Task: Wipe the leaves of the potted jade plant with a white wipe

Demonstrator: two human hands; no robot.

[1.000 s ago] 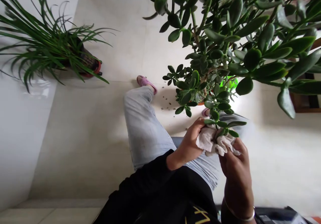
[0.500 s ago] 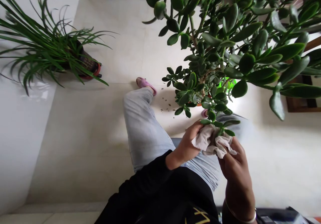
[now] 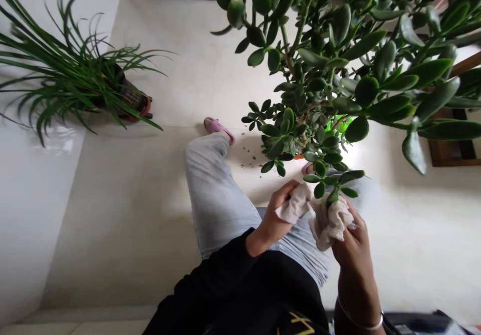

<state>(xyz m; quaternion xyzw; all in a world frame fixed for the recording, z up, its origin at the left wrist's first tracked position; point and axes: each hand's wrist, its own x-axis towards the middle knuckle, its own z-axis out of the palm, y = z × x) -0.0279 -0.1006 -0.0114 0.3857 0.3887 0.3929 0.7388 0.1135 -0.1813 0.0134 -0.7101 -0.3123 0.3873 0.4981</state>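
Observation:
A crumpled whitish cloth (image 3: 323, 215) is held between both of my hands, just under a low sprig of a large jade plant (image 3: 338, 74). My left hand (image 3: 272, 220) is closed on the cloth's left end. My right hand (image 3: 351, 245), a bangle on its wrist, is closed round the cloth's right part and wraps it about the lowest leaves (image 3: 332, 187) of the sprig. My knees in light jeans are below the hands.
A grassy plant in a dark pot (image 3: 128, 94) stands on the pale tiled floor at the left. Pink slippers (image 3: 218, 126) are on my feet. Soil crumbs (image 3: 250, 157) lie near the jade plant's orange pot. A wooden frame (image 3: 451, 149) is at the right.
My hands have drawn a little apart, stretching the cloth. The left hand slid left and down; the right hand's cloth now bunches round the lowest leaves.

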